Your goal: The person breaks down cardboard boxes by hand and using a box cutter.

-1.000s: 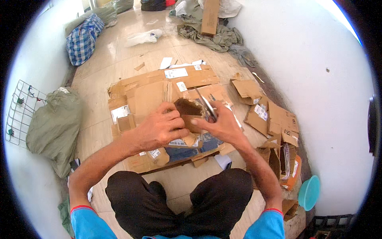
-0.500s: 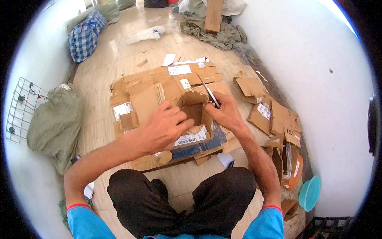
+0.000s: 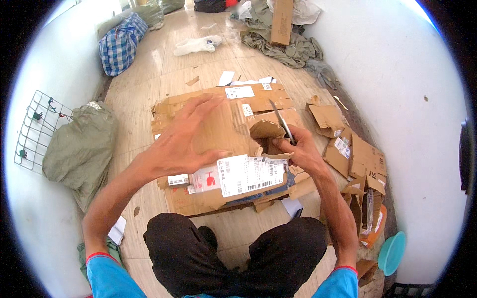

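A cardboard box (image 3: 221, 129) with white labels and a red mark lies atop a pile of flattened cardboard (image 3: 263, 90), its torn open end toward the right. My left hand (image 3: 176, 146) spans the box's left part, gripping it with fingers on top and thumb low. My right hand (image 3: 300, 149) is closed around a long-bladed knife (image 3: 279, 117) pointing away from me, its thumb at the box's torn opening. The knife's handle is mostly hidden by my hand.
Torn cardboard (image 3: 367, 159) and a turquoise basin (image 3: 391, 252) lie along the right wall. A grey-green sack (image 3: 77, 154) and wire grid (image 3: 39, 121) are at left. A checked bag (image 3: 119, 47), white plastic bag (image 3: 196, 44) and crumpled fabric (image 3: 283, 49) lie farther back.
The box has shifted, now showing its large labelled side. My left hand has moved from beside the opening up and left, spreading over the box. The knife stays in my right hand.
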`<action>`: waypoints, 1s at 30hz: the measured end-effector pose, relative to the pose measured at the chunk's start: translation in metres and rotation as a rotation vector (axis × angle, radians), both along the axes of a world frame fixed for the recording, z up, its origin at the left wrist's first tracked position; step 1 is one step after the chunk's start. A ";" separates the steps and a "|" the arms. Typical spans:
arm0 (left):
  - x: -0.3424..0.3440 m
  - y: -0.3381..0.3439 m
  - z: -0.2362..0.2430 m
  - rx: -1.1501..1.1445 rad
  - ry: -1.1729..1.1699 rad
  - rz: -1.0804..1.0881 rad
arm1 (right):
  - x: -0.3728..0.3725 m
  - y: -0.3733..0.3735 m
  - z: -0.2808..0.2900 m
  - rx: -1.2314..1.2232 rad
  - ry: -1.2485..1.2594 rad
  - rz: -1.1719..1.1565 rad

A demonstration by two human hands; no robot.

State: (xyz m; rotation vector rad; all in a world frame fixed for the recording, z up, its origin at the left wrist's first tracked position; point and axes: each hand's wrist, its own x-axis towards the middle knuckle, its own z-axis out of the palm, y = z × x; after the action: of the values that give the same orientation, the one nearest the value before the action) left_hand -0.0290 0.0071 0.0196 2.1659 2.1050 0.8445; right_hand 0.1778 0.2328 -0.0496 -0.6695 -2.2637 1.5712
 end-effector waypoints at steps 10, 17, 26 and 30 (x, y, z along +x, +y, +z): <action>-0.020 -0.011 -0.036 -0.238 -0.525 0.085 | -0.005 0.005 -0.003 0.146 0.026 -0.022; 0.009 -0.013 -0.034 0.153 -1.190 -0.009 | -0.009 0.012 -0.021 -0.116 0.018 -0.071; -0.011 -0.023 -0.029 -0.299 -1.175 -0.331 | -0.009 0.036 -0.065 -0.327 0.062 -0.025; -0.007 -0.025 -0.019 -0.350 -1.045 -0.371 | -0.012 0.029 -0.071 -0.384 0.150 -0.020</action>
State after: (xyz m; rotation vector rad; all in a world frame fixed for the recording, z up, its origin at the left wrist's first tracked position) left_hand -0.0365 -0.0176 0.0009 1.3610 1.1707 1.1011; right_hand 0.1660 0.2622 -0.1210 -0.6384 -1.8607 1.9963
